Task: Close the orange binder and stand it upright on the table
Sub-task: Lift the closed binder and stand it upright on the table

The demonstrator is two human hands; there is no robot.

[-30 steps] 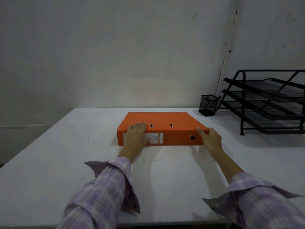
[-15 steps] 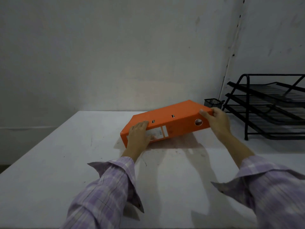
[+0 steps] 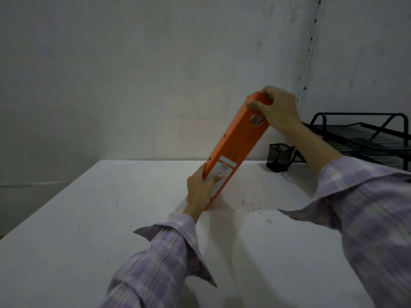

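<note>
Here the left hand (image 3: 201, 187) is gripping the lower end of the orange binder (image 3: 235, 147), thumb lying across the white spine label (image 3: 220, 172) and the remaining fingers wrapping out of sight behind the cover. The binder is sitting closed and tilted on the white counter (image 3: 77, 230), near the middle toward the back, with only its bottom corner appearing to touch the surface; that contact point is partly hiding behind the left wrist. Its long axis is running diagonally from lower left to upper right, the spine facing the camera and the round finger hole (image 3: 256, 120) sitting near the raised end. The print on the label is too blurred to read. The right hand (image 3: 275, 107) is clamping the top end, fingers curling over the upper edge. Behind the right forearm, a black mesh pen cup (image 3: 278, 157) is standing on the counter, its right side hidden by the arm, and a black wire letter tray (image 3: 360, 134) is running out of the picture at the right edge.
</note>
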